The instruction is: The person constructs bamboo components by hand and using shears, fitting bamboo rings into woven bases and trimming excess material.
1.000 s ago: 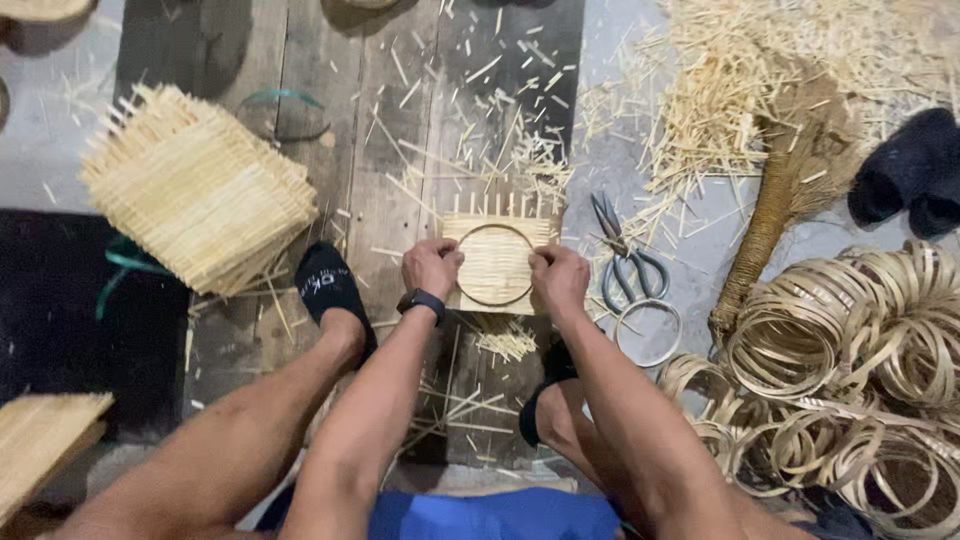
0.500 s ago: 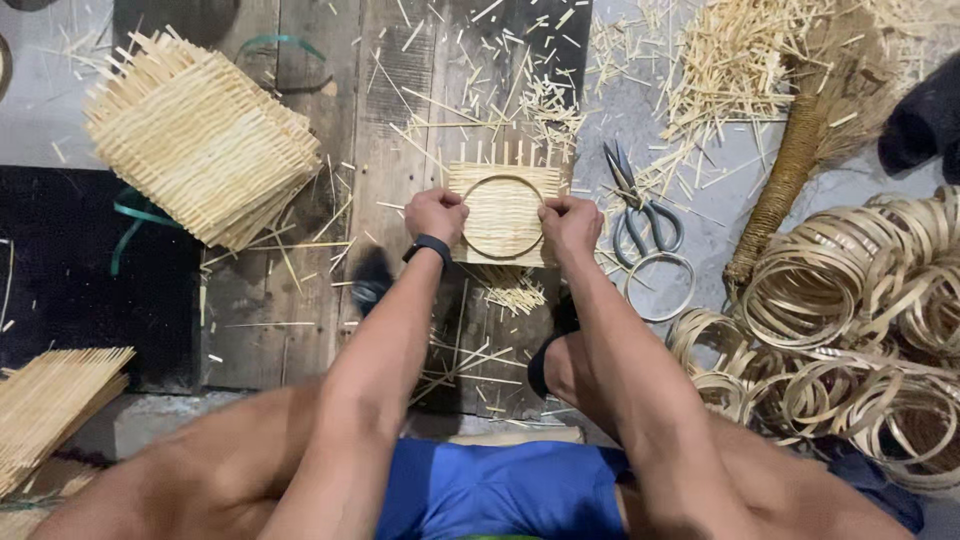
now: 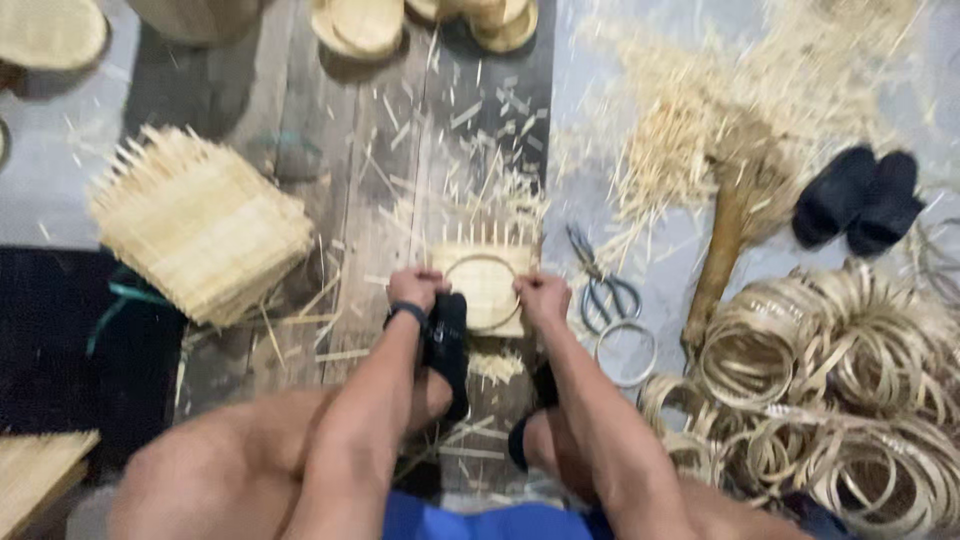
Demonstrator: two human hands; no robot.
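Note:
A small square woven bamboo mat lies on the wooden floor with a round bamboo ring pressed on top of it. My left hand grips the mat's left edge and the ring; a dark band sits on that wrist. On the mat's right edge my right hand grips mat and ring too. Loose strip ends stick up along the mat's far side. My feet in black sandals rest just below the mat.
A stack of woven mats lies at left. Scissors and a loose ring sit right of the mat. A heap of bamboo rings fills the lower right. A hand broom, black slippers and offcuts lie beyond.
The view has shifted and blurred. My left foot has moved in under my left wrist, close to the mat. Both hands stay on the mat and ring.

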